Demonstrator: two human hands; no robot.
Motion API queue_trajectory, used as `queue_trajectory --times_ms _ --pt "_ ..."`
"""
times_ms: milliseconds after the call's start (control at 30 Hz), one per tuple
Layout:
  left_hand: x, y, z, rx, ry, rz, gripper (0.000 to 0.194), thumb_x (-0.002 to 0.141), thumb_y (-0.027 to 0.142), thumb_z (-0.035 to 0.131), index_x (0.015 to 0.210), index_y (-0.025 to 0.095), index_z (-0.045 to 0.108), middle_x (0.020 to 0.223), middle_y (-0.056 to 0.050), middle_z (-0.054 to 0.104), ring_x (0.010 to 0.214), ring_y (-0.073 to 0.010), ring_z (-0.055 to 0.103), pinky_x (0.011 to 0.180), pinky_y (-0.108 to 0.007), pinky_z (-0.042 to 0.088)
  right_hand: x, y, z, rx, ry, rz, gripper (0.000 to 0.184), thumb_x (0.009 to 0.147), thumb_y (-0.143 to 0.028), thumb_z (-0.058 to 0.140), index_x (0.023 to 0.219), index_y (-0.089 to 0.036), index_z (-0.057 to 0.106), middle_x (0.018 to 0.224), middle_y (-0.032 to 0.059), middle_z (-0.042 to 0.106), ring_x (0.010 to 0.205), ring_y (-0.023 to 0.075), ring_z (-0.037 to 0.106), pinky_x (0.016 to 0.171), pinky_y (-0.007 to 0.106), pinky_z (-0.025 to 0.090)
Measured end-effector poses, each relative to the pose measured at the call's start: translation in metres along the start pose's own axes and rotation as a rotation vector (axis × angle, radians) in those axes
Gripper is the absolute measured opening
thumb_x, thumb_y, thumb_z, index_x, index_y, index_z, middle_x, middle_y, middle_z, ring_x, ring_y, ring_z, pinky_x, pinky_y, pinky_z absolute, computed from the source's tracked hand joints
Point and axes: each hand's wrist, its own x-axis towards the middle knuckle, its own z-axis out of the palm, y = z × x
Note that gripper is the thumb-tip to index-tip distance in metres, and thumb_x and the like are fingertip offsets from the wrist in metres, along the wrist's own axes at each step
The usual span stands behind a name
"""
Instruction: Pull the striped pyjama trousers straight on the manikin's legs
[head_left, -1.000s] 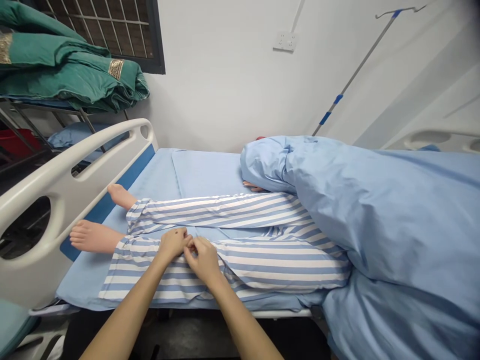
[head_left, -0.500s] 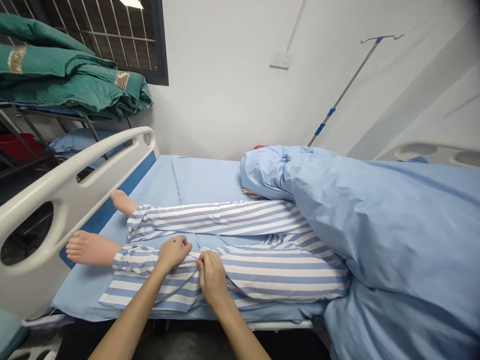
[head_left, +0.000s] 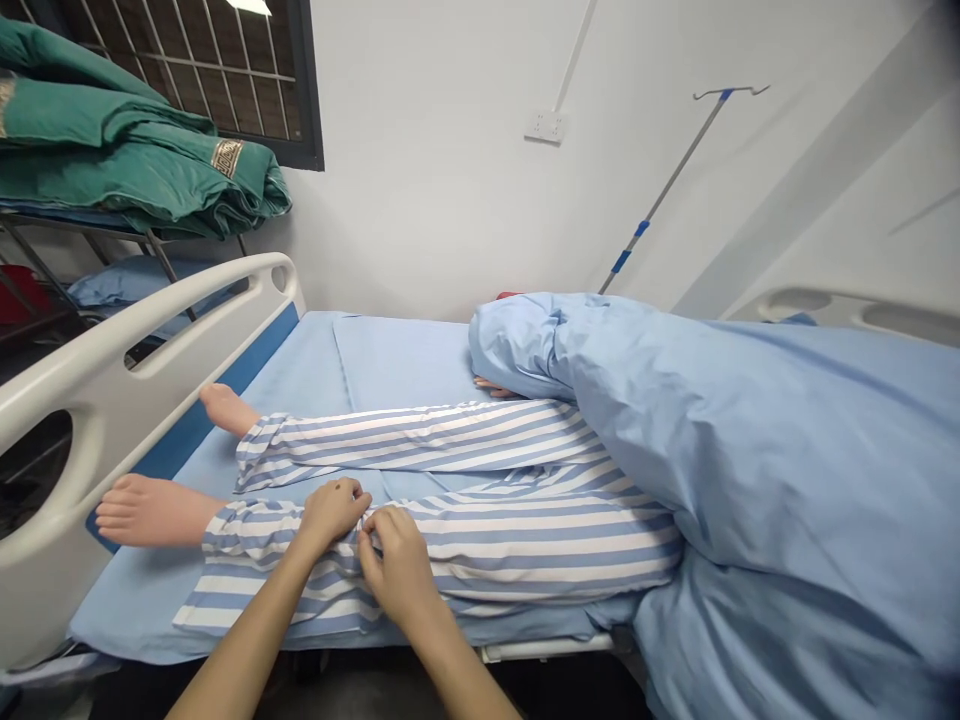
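A figure that looks like a manikin lies on the bed in blue-and-white striped pyjama trousers. My left hand [head_left: 330, 515] and my right hand [head_left: 397, 565] sit close together, both pinching the fabric of the near trouser leg [head_left: 525, 550] around the shin. Beyond them lies the far trouser leg [head_left: 420, 440]. The bare near foot [head_left: 154, 510] and far foot [head_left: 225, 408] stick out towards the left. A light blue duvet [head_left: 772, 450] covers the upper body and hides it, with only a small hand [head_left: 491, 386] showing beneath its edge.
A white bed rail [head_left: 150, 315] with blue trim runs along the foot end, and a blue sheet [head_left: 405, 360] covers the mattress. Folded green blankets [head_left: 127, 170] lie on a metal rack by a grilled window [head_left: 232, 70]. An IV pole [head_left: 667, 190] and wall socket [head_left: 545, 126] stand behind.
My hands have come back together on the trouser fabric after being slightly apart half a second ago. The view has shifted a little, moving the bed leftward in the picture.
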Motion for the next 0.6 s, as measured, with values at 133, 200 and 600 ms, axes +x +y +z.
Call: queue_trajectory --times_ms 133,200,600 --pt "-0.008 0.0 0.002 0.031 0.032 0.0 0.03 0.077 0.037 0.038 0.08 0.022 0.063 0.088 -0.008 0.067 0.085 -0.0244 0.059 0.068 -0.031 0.038 0.007 0.008 -0.009 0.12 0.002 0.103 0.012 0.082 -0.019 0.043 0.072 -0.018 0.049 0.068 -0.0004 0.053 0.065 0.0112 0.048 0.061 0.022 0.034" --pt "-0.013 -0.004 0.002 0.057 0.079 -0.004 0.03 0.079 0.037 0.036 0.08 0.022 0.063 0.084 -0.008 0.067 0.083 -0.0242 0.059 0.066 -0.03 0.037 0.01 0.014 -0.007 0.17 -0.005 0.181 0.016 0.082 -0.022 0.044 0.067 -0.019 0.047 0.059 -0.0034 0.048 0.056 0.0091 0.044 0.055 0.021 0.031" --pt "-0.024 0.042 -0.007 -0.399 0.311 0.124 0.033 0.081 0.037 0.035 0.059 0.019 0.05 0.054 0.001 0.051 0.057 -0.0123 0.046 0.057 -0.022 0.029 0.023 0.033 -0.009 0.752 0.203 0.527 0.035 0.081 -0.041 0.045 0.055 -0.021 0.031 0.049 -0.0071 0.028 0.046 0.0077 0.028 0.047 0.022 0.026"
